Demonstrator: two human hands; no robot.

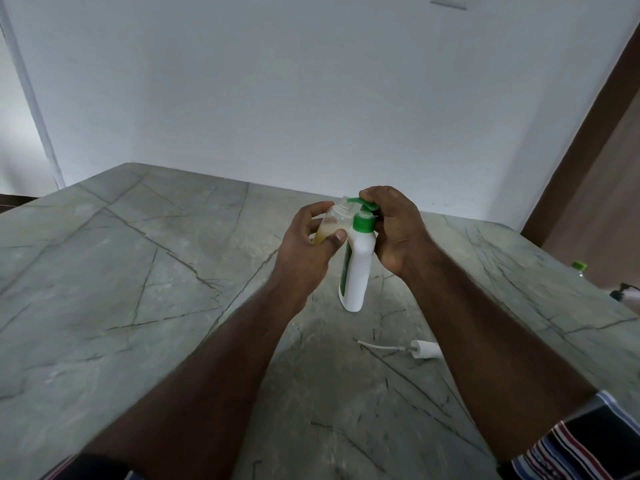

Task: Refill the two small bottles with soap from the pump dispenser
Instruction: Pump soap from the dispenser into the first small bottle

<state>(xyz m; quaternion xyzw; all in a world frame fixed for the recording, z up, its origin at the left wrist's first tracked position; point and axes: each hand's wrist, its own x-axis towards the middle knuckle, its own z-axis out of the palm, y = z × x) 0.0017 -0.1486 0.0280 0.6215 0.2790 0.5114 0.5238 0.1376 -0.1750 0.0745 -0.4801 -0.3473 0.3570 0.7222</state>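
While the left hand point(304, 244) holds a small clear bottle point(332, 221) up beside the white pump dispenser point(358, 268), filling of this bottle looks to be the step in hand. Bottle uncapped, threaded neck just under the green pump spout point(360, 202); yellowish soap already sits in its lower part, partly hidden by the thumb. Left fingers and thumb curled round the bottle body, wrist cocked inward, forearm reaching in from lower left.

Right hand point(394, 226) arches over the pump head, fingers curled down on the green top, palm against the dispenser's shoulder and collar. Whether the head is pressed fully down, cannot tell. Dispenser stands upright on the grey marble table point(138, 271), near mid-table, both forearms converging on it.

Judgement: more strokes needed, spout kept over the neck, bottle held steady so soap does not run down the outside. Then capping; a white pump cap with dip tube point(415, 348) lies on the table nearer the person, right of centre.

Second small bottle: possibly the green-capped thing point(579, 266) at the far right edge, too small to be sure.
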